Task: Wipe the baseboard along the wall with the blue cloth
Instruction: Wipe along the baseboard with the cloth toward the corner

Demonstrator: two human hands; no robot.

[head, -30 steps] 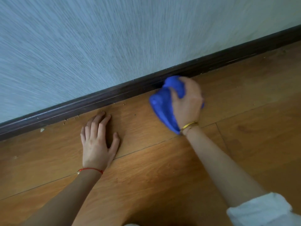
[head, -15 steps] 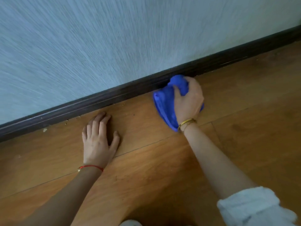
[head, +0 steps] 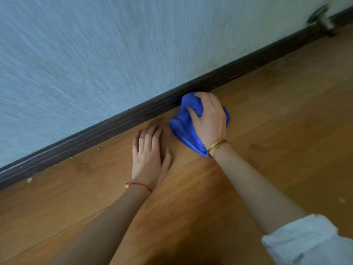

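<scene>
The dark baseboard runs slantwise along the foot of the pale blue textured wall, and everything else sits on the floor side of it. The right hand grips the blue cloth, fingers curled over the bunched top with the thumb dug into a fold. The far end of the cloth is pushed up against the baseboard; the rest trails back over the wooden floor under the palm as far as the wrist, where a gold bracelet sits. A rolled-up white sleeve covers that arm near the elbow.

The left hand rests flat on the floor just short of the baseboard, fingers straight and close together, pointing towards it, holding nothing. It lies just beside the cloth, with a narrow strip of floor between them. A red string bracelet circles that wrist.

Small pale crumbs dot the floor along the baseboard's lower edge. Far along the baseboard, past the cloth, stands a blurred grey object I cannot make out.
</scene>
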